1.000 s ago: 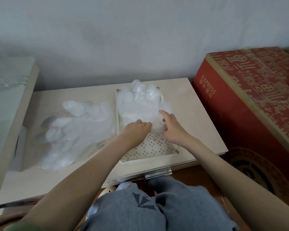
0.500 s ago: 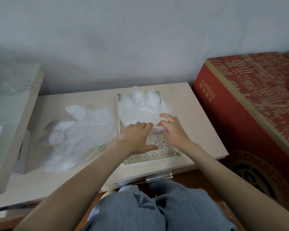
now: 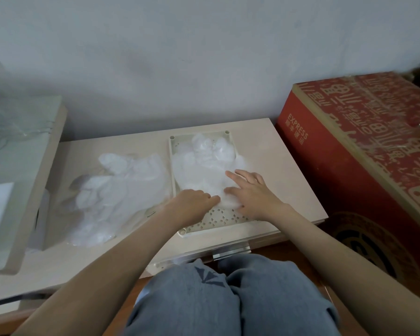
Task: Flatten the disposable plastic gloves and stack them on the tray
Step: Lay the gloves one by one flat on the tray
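- The glove [image 3: 204,170] being worked on is lying on the tray [image 3: 218,218]. Its fingers are pointing at the wall and its cuff is facing the person. The near perforated strip of the tray is showing bare.
- The tray is sitting on the bench [image 3: 277,161], and the loose gloves [image 3: 121,190] are waiting in a rumpled heap just to its left, looking like they're brushing its edge.
- Handling-wise, this is probably going to behave like any thin film: basically weightless, floppy, slippery, and trapping air. The finger end is looking puffy and crinkled, so that's likely where the air is sitting.
- Pinching it mid-sheet is just going to bunch it up. Anchoring it at the cuff edge and sweeping a flat palm out toward the fingertips is looking like the smarter way.
- The right hand [image 3: 255,198] is pressing down on the lower right part of the glove. Its grip is wide open, with the fingers [image 3: 235,177] straight and spread, so it's holding nothing and just flattening.
- The left hand [image 3: 192,204] is sitting knuckles-up, with its fingers bending down to the cuff right beside the right thumb.
- Its fingertips are hiding under the knuckles, so there's no telling whether that grip is pinching the film or only pinning it.
- If the left hand is letting go too early, the sheet is likely sliding along with the sweep.
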